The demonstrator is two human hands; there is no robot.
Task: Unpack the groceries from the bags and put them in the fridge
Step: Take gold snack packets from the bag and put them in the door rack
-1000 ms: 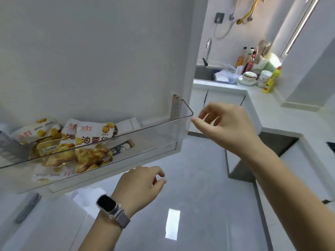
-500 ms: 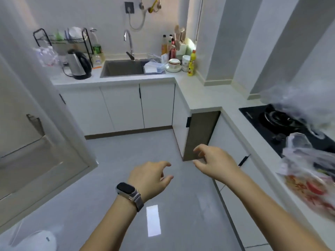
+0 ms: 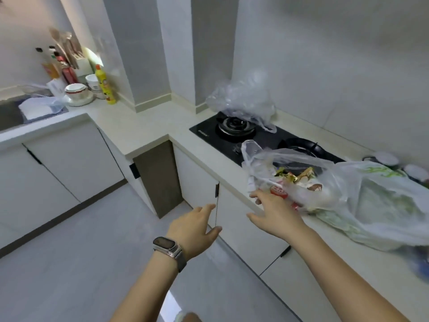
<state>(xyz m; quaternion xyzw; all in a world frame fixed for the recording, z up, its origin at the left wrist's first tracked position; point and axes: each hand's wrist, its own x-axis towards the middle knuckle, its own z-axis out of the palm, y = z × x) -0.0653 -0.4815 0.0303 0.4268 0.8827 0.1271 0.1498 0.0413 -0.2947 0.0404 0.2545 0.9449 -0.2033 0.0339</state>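
A white kitchen seen from above, with pale grey floor tiles [image 3: 92,263] and white cabinet doors [image 3: 58,173] under an L-shaped white table [image 3: 148,126]. On the right run of the table sits a black gas hob [image 3: 262,140]. A crumpled clear plastic bag [image 3: 243,101] rests over its far burner. Nearer, at the table's front edge, lies a translucent grocery bag [image 3: 336,194], its mouth open, with red and gold snack packets [image 3: 292,182] visible inside. The right hand [image 3: 276,212] reaches to the bag's mouth, fingers spread and relaxed, fingertips at the plastic, gripping nothing. The left hand [image 3: 195,231], with a smartwatch [image 3: 168,248] on the wrist, hovers open in front of the cabinets, holding nothing. In the far left corner stand a yellow bottle [image 3: 104,84], stacked white bowls [image 3: 77,92] and sauce bottles [image 3: 60,70], beside a sink [image 3: 9,115].
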